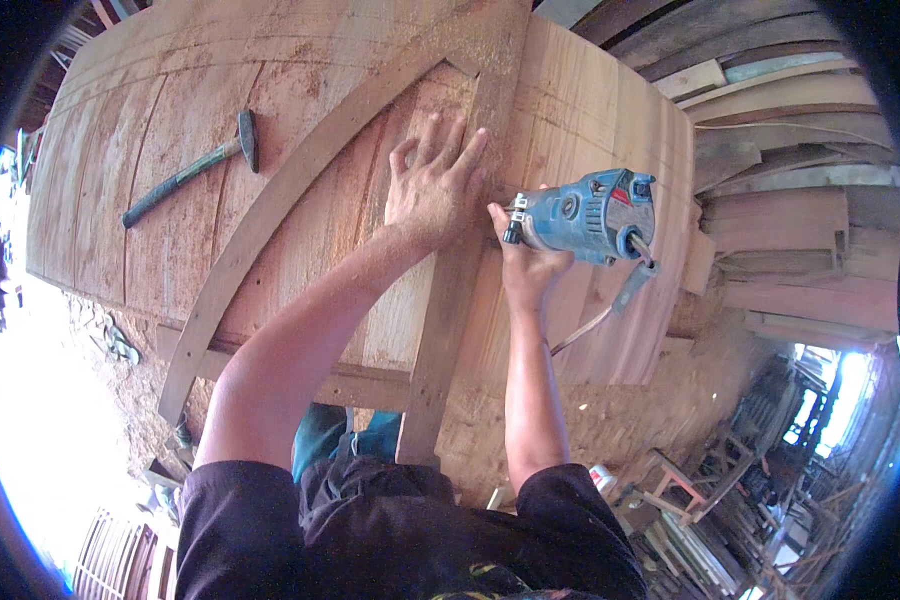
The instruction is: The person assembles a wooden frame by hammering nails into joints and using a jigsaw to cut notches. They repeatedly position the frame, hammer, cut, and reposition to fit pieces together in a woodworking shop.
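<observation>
In my right hand [530, 262] is a blue trim router [580, 215], lying on its side with its base end toward my left hand. Its cord runs from the back end down toward my forearm. My left hand [435, 185] lies spread, palm down, on the sawdust-covered wood beside a long straight wooden bar [450, 310]. A curved wooden strip [260, 220] arcs from the far end of the bar down to the near left. Both rest on a large wooden panel [590, 110]. The router's bit is too small to make out.
A hammer [195, 170] with a dark handle lies on the panel at the left. Stacked boards [790, 210] fill the right side. Sawdust [590, 420] covers the ground near the panel. A wooden frame [680, 490] stands at the lower right.
</observation>
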A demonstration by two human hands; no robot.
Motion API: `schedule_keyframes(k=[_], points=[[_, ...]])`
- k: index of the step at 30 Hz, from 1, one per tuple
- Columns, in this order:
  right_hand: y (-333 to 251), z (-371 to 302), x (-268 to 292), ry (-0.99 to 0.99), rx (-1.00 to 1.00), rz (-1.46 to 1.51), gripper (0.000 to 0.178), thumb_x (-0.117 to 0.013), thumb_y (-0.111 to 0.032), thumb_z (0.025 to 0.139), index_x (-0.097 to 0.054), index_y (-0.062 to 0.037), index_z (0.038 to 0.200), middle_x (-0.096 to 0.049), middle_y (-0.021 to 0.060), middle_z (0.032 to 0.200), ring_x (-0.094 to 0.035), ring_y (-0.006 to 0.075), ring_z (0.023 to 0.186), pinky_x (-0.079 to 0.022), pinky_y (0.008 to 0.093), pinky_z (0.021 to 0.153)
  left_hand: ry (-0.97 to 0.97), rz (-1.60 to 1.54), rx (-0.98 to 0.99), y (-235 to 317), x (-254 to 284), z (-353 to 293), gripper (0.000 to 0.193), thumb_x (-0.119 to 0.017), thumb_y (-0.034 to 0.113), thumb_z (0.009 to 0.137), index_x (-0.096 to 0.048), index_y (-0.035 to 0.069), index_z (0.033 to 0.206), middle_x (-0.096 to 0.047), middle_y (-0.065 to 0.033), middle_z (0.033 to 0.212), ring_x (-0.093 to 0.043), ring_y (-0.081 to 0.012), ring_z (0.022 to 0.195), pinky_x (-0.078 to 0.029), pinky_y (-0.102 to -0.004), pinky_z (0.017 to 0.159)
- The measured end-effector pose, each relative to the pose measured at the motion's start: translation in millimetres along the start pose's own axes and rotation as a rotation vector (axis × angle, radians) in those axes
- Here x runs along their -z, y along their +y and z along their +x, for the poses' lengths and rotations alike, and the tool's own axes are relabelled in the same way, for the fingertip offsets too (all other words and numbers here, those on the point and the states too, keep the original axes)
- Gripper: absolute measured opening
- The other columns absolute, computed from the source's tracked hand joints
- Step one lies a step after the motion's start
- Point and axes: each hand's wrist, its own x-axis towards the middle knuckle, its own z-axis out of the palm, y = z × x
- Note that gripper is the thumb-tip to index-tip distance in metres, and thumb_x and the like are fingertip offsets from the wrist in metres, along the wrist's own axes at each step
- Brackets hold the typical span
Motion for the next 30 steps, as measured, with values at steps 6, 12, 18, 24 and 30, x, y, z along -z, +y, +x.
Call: schedule_keyframes(k=[6, 12, 18, 24, 30], points=[[3, 45, -16, -0.007, 0.108, -0.001, 0.049, -0.092, 0.003, 0.081, -0.063, 0.0016, 0.119, -0.068, 0.0065, 0.105, -0.064, 0.0156, 0.092, -0.057, 0.0337, 0.084, -0.012, -0.050, 0.017, -1, 4, 0, 0.057, -0.051, 0.036, 0.109, -0.043, 0.023, 0.164, -0.041, -0.0112, 0.170, -0.026, -0.0342, 0.162, -0.024, -0.0599, 0.124], [31, 93, -28, 0.014, 0.176, 0.039, 0.055, -0.094, 0.003, 0.076, -0.062, 0.0022, 0.121, -0.070, 0.0100, 0.110, -0.068, 0.0187, 0.094, -0.059, 0.0353, 0.085, -0.013, -0.096, 0.019, 0, 4, 0, 0.056, -0.051, 0.036, 0.109, -0.045, 0.019, 0.162, -0.041, -0.0120, 0.169, -0.025, -0.0333, 0.162, -0.023, -0.0594, 0.126], [47, 123, -37, 0.016, 0.227, 0.022, 0.061, -0.095, 0.004, 0.075, -0.059, 0.0039, 0.124, -0.068, 0.0108, 0.114, -0.067, 0.0185, 0.095, -0.060, 0.0353, 0.084, -0.007, -0.164, 0.037, -3, 3, -2, 0.057, -0.053, 0.036, 0.108, -0.044, 0.019, 0.162, -0.040, -0.0119, 0.170, -0.028, -0.0332, 0.162, -0.024, -0.0600, 0.124], [50, 143, -42, -0.002, 0.226, -0.048, 0.056, -0.092, 0.007, 0.077, -0.060, 0.0027, 0.122, -0.067, 0.0105, 0.112, -0.067, 0.0176, 0.095, -0.060, 0.0324, 0.085, 0.041, -0.246, 0.037, -3, 4, -2, 0.055, -0.051, 0.033, 0.109, -0.048, 0.009, 0.158, -0.043, -0.0177, 0.167, -0.030, -0.0350, 0.160, -0.024, -0.0578, 0.126], [53, 149, -50, 0.029, 0.272, 0.020, 0.048, -0.090, 0.009, 0.079, -0.062, 0.0028, 0.116, -0.069, 0.0097, 0.109, -0.069, 0.0168, 0.092, -0.062, 0.0308, 0.083, 0.034, -0.232, 0.043, -4, 2, -3, 0.054, -0.050, 0.033, 0.110, -0.048, 0.010, 0.159, -0.043, -0.0168, 0.167, -0.029, -0.0337, 0.161, -0.024, -0.0564, 0.126]])
